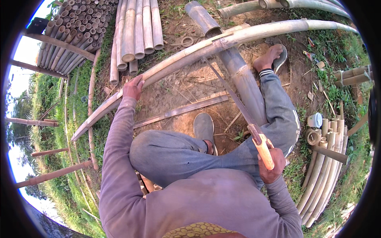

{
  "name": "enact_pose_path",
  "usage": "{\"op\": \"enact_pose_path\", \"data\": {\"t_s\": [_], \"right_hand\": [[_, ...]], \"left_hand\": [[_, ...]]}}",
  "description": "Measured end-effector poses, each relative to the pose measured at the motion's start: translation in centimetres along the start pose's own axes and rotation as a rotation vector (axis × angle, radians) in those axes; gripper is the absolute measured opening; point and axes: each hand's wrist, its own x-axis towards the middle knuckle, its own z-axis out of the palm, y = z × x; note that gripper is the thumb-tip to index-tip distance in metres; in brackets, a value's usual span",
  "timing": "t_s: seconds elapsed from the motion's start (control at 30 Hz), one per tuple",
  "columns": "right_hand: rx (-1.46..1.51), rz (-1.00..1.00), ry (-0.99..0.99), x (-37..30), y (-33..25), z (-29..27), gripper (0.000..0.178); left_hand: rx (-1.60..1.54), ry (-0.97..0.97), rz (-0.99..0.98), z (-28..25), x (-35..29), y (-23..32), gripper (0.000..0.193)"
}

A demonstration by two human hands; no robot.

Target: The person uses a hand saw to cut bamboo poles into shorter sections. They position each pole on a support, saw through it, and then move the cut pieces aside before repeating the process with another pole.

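Note:
A long bamboo pole (pixel 174 59) runs across in front of me, from lower left to upper right. It lies over a thick grey bamboo log (pixel 242 79). My left hand (pixel 133 88) is closed on the pole toward its left end. In my right hand (pixel 273 164), by my bent right knee, is a handsaw (pixel 263 148) with an orange wooden handle. Its long dark blade slants up and left, narrowing to a tip close to the pole's lower edge; whether they touch I cannot tell. A pale strip (pixel 224 37) lies along the pole's top.
Several bamboo poles (pixel 137 31) lie at the upper left, beside a large stack (pixel 79 31). A split bamboo strip (pixel 182 110) lies on the soil before my feet. At the right are bundled bamboo lengths (pixel 325 170) and a white tub (pixel 315 119). Bamboo rails (pixel 55 174) stand left.

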Motion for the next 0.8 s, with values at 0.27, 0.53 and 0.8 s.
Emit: {"op": "enact_pose_path", "data": {"t_s": [0.27, 0.53, 0.8], "right_hand": [[0.210, 0.238, 0.220, -1.4, 0.2, 3.2, 0.026], [0.203, 0.282, 0.196, -1.2, 1.7, 3.9, 0.023], [0.218, 0.268, 0.201, -0.7, 2.3, 3.5, 0.018]], "left_hand": [[0.035, 0.002, 0.007, 0.9, 0.9, -0.1, 0.038], [0.017, 0.027, -0.002, 1.0, 0.6, 0.1, 0.037], [0.028, 0.032, 0.001, 1.5, 0.5, -0.3, 0.037]]}}
